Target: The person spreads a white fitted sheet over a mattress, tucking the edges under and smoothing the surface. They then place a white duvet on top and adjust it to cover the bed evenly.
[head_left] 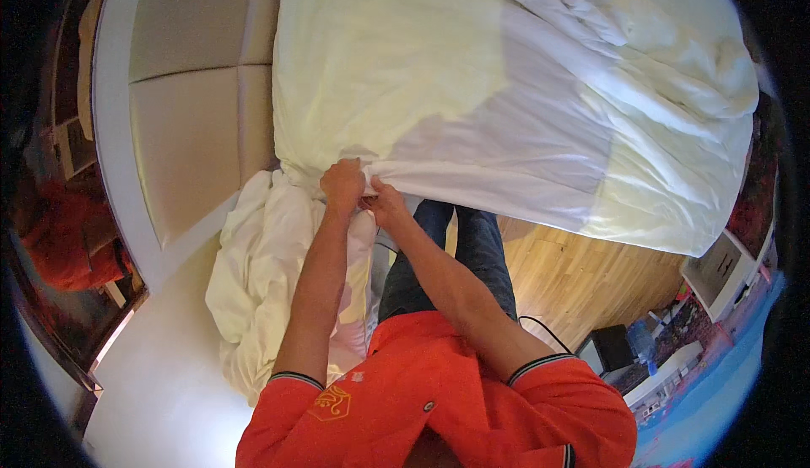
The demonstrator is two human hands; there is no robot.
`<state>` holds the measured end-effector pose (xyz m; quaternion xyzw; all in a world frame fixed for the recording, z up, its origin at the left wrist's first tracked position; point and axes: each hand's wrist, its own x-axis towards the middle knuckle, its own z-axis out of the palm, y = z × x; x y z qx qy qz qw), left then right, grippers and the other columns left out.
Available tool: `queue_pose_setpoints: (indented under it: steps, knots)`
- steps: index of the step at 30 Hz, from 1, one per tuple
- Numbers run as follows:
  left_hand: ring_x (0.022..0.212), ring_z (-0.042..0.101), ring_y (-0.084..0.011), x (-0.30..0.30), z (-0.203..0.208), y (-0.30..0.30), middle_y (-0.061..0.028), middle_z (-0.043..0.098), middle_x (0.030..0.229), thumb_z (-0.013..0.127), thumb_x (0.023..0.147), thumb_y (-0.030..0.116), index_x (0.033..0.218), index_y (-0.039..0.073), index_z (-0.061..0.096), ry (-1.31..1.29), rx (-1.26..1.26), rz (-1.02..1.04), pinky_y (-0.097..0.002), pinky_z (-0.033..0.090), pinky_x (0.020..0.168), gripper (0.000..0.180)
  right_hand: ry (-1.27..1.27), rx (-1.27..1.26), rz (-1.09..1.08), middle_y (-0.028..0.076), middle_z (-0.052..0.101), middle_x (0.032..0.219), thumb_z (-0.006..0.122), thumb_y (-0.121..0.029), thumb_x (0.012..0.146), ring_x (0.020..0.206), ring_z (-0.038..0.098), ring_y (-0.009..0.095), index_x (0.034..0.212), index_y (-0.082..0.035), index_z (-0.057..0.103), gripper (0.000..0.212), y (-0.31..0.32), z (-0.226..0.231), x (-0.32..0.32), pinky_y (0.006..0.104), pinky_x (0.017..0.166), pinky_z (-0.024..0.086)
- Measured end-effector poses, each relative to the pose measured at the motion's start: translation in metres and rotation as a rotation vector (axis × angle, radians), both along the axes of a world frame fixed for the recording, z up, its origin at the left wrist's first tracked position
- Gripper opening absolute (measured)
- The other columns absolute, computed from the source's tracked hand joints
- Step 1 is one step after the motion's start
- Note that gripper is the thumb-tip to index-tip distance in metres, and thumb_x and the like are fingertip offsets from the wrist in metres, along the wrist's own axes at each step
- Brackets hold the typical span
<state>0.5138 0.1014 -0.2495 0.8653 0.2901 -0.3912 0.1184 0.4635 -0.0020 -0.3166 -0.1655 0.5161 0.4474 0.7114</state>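
Observation:
A white bed sheet (pixel 447 114) covers the bed before me, and its near edge runs through both of my hands. My left hand (pixel 343 183) is closed on that edge close to the headboard, knuckles up. Just right of it and a little nearer to me, my right hand (pixel 386 203) pinches the same edge between thumb and fingers. A narrow fold of the sheet stretches rightward from my hands along the bed's side. The tips of my left fingers are hidden.
Crumpled white bedding (pixel 261 274) is heaped left of my legs, below the padded beige headboard (pixel 190 122). Loose folds (pixel 658 72) bunch at the bed's right end. Wooden floor (pixel 565 270) shows to the right, with a dark cable (pixel 544 326) and a white drawer (pixel 721 272) beyond.

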Motion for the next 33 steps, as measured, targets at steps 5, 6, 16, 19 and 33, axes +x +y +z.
queue_pose_setpoints:
  steps: [5, 6, 16, 19, 33]
  knots:
    - [0.09, 0.064, -0.035, -0.021, -0.002, -0.031, -0.0253, 0.063, 0.099, 0.06, 0.078, 0.053, 0.096, -0.003, 0.061, -0.189, 0.109, 0.264, -0.0459, 0.05, 0.073, 0.058, -0.121, 0.155, 0.029, 0.011, 0.058, 0.104, 0.053, -0.023, 0.092, 0.086, 0.059, 0.025, 0.113, -0.001, 0.053, 0.03, -0.011, 0.003, -0.004, 0.0355, 0.076, 0.05]
    - [0.088, 0.064, -0.0328, -0.025, -0.009, -0.031, -0.0237, 0.064, 0.096, 0.064, 0.075, 0.049, 0.092, -0.002, 0.061, -0.234, 0.026, 0.393, -0.0443, 0.05, 0.072, 0.054, -0.102, 0.154, -0.004, 0.011, 0.059, 0.103, 0.054, -0.023, 0.091, 0.086, 0.059, 0.024, 0.111, 0.0, 0.053, 0.031, -0.013, 0.005, -0.006, 0.035, 0.077, 0.05]
    - [0.063, 0.057, -0.0296, -0.117, -0.126, 0.006, -0.0133, 0.059, 0.069, 0.066, 0.065, 0.01, 0.066, 0.0, 0.056, -0.548, 0.043, 0.42, -0.0422, 0.044, 0.06, 0.014, 0.028, -0.371, -0.348, 0.013, 0.054, 0.116, 0.064, -0.02, 0.087, 0.107, 0.054, 0.031, 0.121, -0.003, 0.049, 0.041, -0.159, -0.001, 0.018, 0.047, 0.092, 0.047]
    - [0.07, 0.06, -0.0328, -0.121, -0.112, 0.023, -0.0156, 0.062, 0.073, 0.06, 0.069, 0.01, 0.065, 0.0, 0.059, -0.541, 0.21, 0.242, -0.0453, 0.044, 0.064, 0.01, 0.029, -0.299, -0.258, 0.013, 0.054, 0.117, 0.063, -0.021, 0.089, 0.107, 0.054, 0.031, 0.123, -0.004, 0.048, 0.041, -0.16, -0.013, -0.008, 0.0476, 0.091, 0.048]
    - [0.113, 0.046, -0.0444, -0.078, -0.043, -0.037, -0.0272, 0.045, 0.123, 0.069, 0.074, 0.033, 0.124, -0.001, 0.046, -0.371, 0.301, 0.155, -0.0519, 0.045, 0.089, 0.065, -0.068, -0.245, -0.248, 0.01, 0.053, 0.117, 0.069, -0.021, 0.084, 0.107, 0.051, 0.027, 0.121, -0.006, 0.05, 0.044, -0.129, 0.021, -0.022, 0.0423, 0.093, 0.043]
